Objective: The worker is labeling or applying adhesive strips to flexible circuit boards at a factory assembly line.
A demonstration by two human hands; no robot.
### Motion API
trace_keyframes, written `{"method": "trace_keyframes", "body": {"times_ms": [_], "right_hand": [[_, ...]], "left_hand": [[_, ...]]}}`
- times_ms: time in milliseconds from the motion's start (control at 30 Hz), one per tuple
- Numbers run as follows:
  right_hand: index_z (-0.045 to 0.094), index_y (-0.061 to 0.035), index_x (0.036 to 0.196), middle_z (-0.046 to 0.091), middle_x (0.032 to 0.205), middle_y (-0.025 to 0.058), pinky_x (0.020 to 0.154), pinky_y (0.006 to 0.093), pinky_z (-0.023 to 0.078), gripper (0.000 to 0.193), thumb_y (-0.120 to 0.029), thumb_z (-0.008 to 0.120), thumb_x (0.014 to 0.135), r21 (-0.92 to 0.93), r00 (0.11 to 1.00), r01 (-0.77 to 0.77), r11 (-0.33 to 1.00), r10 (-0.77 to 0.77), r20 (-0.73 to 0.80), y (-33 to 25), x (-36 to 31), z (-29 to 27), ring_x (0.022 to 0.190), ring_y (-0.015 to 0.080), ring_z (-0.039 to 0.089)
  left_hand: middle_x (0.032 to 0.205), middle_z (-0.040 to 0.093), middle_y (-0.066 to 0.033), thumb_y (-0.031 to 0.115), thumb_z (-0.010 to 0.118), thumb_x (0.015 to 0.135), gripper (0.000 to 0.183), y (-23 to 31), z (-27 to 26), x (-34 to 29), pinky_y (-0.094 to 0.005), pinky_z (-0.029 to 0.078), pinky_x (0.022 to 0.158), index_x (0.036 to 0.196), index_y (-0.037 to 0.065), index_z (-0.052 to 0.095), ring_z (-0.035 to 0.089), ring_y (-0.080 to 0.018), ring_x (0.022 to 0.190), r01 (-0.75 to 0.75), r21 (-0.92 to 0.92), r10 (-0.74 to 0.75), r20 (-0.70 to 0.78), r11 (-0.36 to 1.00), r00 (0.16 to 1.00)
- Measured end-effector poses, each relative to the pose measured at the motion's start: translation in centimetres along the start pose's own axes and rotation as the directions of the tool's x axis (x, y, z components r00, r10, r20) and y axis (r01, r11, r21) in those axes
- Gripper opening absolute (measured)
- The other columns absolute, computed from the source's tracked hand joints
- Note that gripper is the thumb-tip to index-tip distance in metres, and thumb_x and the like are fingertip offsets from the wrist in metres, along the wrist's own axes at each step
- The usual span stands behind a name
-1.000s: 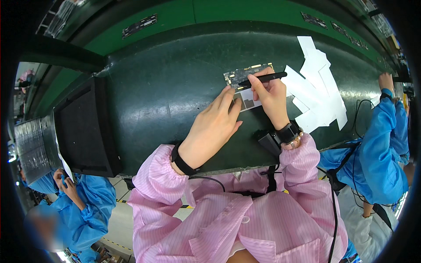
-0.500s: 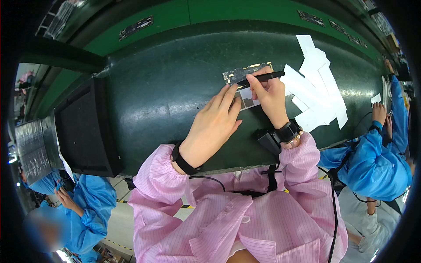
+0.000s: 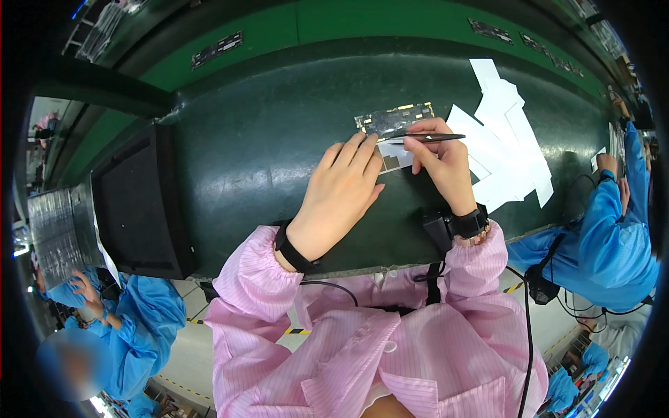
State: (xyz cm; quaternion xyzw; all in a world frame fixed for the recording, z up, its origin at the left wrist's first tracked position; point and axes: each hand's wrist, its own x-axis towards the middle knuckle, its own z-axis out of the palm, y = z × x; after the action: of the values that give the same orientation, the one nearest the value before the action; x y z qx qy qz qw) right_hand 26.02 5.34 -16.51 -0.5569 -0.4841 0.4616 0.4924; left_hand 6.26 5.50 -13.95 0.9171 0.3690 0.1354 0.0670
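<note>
A dark circuit board (image 3: 394, 120) with gold-coloured edge parts lies on the green work surface. Just in front of it is a small light sheet (image 3: 398, 159) with grey squares, partly hidden by both hands. My left hand (image 3: 338, 184) rests flat, fingers stretched out, its fingertips at the board's near left edge and on the sheet's left end. Black tweezers (image 3: 439, 138) are pinched in my right hand (image 3: 446, 166), over the sheet's right end. Their tips point left, close to the board's near edge; whether they hold anything is too small to tell.
White paper pieces (image 3: 512, 150) lie in an overlapping heap at the right. At the left stands a black tray (image 3: 136, 209). More boards (image 3: 217, 50) lie on the green strip behind. Co-workers in blue (image 3: 599, 237) sit on both sides. A black cable (image 3: 528, 334) hangs by my right sleeve.
My right hand has moved slightly right and toward me, and the tweezers have turned more level, uncovering more of the board. My left hand has stayed nearly in place.
</note>
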Motion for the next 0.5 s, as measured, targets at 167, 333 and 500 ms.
{"method": "trace_keyframes", "body": {"times_ms": [167,333,500], "right_hand": [[0.061,-0.0001,0.091,0.061,0.065,0.0012,0.047,0.0204,0.042,0.015,-0.012,0.07,0.087,-0.157,1.0,0.027,0.987,-0.026,0.012,0.4,-0.1,-0.3,0.051,0.0052,0.055],[0.061,-0.0004,0.09,0.059,0.061,0.0008,0.046,0.021,0.041,0.015,-0.012,0.07,0.087,-0.171,1.0,-0.008,0.985,0.007,-0.005,0.5,0.1,-0.7,0.05,0.005,0.055],[0.06,0.0001,0.09,0.06,0.062,0.0013,0.046,0.0218,0.041,0.014,-0.011,0.069,0.088,-0.092,0.998,-0.046,0.995,0.049,0.027,0.5,-0.1,-0.7,0.05,0.0055,0.054]], "left_hand": [[0.126,0.053,-0.0114,0.021,0.069,0.08,0.037,0.7,-0.2,-0.1,-0.0365,0.041,0.096,0.108,0.002,0.057,0.051,-0.026,0.117,-0.045,-0.045,0.046,0.029,0.998,0.999],[0.124,0.055,-0.0114,0.021,0.068,0.08,0.036,2.0,-0.7,-0.6,-0.0324,0.045,0.091,0.107,0.0,0.059,0.054,-0.0239,0.113,-0.139,-0.167,0.157,0.101,0.976,0.982],[0.125,0.054,-0.0124,0.021,0.068,0.081,0.041,2.2,-0.2,-0.7,-0.0333,0.048,0.091,0.113,-0.003,0.057,0.054,-0.0242,0.113,-0.123,-0.171,0.132,0.042,0.978,0.99]]}}
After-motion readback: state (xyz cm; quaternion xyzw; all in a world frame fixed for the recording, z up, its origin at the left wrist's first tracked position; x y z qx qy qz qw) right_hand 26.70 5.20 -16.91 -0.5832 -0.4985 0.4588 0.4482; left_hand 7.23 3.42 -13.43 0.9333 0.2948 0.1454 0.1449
